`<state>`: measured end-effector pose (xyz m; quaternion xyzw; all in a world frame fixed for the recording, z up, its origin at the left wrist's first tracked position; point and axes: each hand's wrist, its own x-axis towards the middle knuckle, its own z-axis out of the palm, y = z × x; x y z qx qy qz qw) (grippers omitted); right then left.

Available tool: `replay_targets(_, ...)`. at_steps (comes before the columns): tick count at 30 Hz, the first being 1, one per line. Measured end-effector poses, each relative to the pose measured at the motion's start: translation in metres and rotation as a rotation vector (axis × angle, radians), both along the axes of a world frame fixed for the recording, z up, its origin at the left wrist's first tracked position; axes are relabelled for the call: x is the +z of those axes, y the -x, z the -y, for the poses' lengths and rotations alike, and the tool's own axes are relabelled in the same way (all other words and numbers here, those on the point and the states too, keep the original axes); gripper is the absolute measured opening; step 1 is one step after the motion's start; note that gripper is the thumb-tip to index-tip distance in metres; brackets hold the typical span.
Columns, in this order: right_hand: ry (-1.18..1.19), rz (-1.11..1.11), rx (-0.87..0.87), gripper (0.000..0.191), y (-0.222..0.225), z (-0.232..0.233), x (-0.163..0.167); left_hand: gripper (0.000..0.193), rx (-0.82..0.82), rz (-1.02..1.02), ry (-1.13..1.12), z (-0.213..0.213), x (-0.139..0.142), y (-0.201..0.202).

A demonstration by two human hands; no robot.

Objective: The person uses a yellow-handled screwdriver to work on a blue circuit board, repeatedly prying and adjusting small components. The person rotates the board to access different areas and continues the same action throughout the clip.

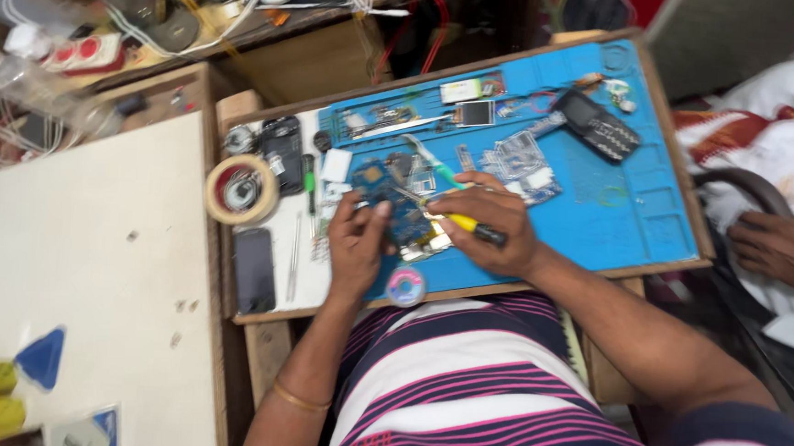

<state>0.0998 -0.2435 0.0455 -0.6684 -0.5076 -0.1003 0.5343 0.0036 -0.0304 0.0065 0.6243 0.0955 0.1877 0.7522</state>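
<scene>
A blue circuit board (pixel 389 200) lies on the blue work mat (pixel 637 201), a little left of the mat's middle and close to its near edge, with both of the person's hands on it. The left hand (pixel 357 241) comes in from 6 o'clock and presses down on the board's left end, thumb and fingertips pinching its edge so it stays flat. The right hand (pixel 489 224) sits at 3 o'clock of the board, closed around a screwdriver (pixel 466 224) with a yellow handle and a dark cap; the thin metal shaft points toward 9 o'clock and its tip rests on the board between the two hands. Just at 6 o'clock of the hands, on the mat's near rim, lies a small round spool (pixel 406 286) of pinkish wire. At 12 o'clock of the board are tweezers (pixel 394 127) and a green-handled tool (pixel 428 158); at 2 o'clock a pile of loose phone parts (pixel 520 159), and farther out a dark keypad phone (pixel 598 125). At 9 o'clock, off the mat on white paper, stand a roll of tape (pixel 242 189) and a dark phone shell (pixel 282 150), with a black smartphone (pixel 255 268) lying face up at 8 o'clock. The mat rests in a wooden tray (pixel 678 139). Well apart at 3 o'clock, another person's hand (pixel 781 246) rests on white cloth.
</scene>
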Motion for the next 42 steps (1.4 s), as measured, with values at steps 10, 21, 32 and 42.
replay_targets(10,-0.011,-0.067,-0.145,0.016,0.003,-0.007,-0.003,0.026,-0.081,0.093,-0.026,-0.007,-0.004,0.002)
replay_targets(21,-0.033,-0.093,-0.130,0.018,0.005,-0.011,-0.009,0.027,-0.083,0.118,-0.094,-0.012,0.004,0.009)
replay_targets(32,0.019,-0.048,-0.033,0.027,0.007,-0.009,-0.015,0.025,-0.065,0.126,-0.133,-0.016,-0.009,0.005)
replay_targets(42,0.067,-0.027,-0.062,0.021,0.009,-0.012,-0.004,0.025,-0.048,0.133,-0.184,-0.014,-0.002,0.005)
